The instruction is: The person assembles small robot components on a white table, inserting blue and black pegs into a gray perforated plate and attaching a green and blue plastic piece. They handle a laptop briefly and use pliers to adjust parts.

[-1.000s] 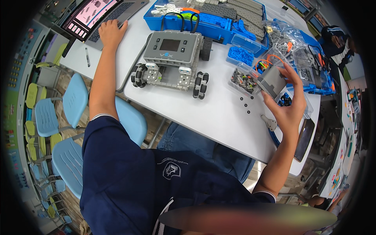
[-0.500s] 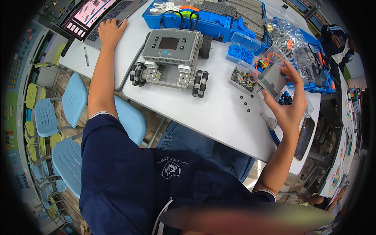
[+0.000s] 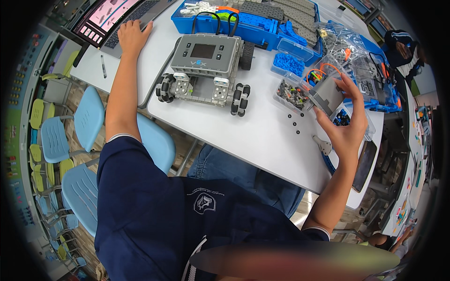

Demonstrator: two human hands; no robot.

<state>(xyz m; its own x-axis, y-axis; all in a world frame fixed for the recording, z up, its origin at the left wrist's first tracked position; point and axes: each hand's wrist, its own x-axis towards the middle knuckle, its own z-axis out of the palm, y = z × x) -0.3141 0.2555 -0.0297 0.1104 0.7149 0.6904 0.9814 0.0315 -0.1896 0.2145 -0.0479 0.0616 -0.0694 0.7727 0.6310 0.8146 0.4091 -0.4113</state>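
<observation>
My left hand (image 3: 133, 38) rests palm down on the laptop (image 3: 158, 10) at the far left, fingers stretched out. At the right, my right hand (image 3: 346, 122) is closed on a grey boxy plastic part (image 3: 327, 95), thumb on its near side and fingers on the far side. It is lifted above small bins of parts. A four-wheeled robot car (image 3: 202, 65) with a grey control box on top stands between my hands. Several small black rings (image 3: 294, 124) and a pale grey piece (image 3: 322, 144) lie near my right wrist.
A blue tray (image 3: 185, 26) of building parts runs along the back. Beside it are a small box of blue pins (image 3: 287, 64), a bin of mixed connectors (image 3: 289, 96) and bagged parts (image 3: 344, 44). A pen (image 3: 103, 67) lies at left; a dark tablet (image 3: 364, 166) at right. Blue chairs (image 3: 89, 112) stand left.
</observation>
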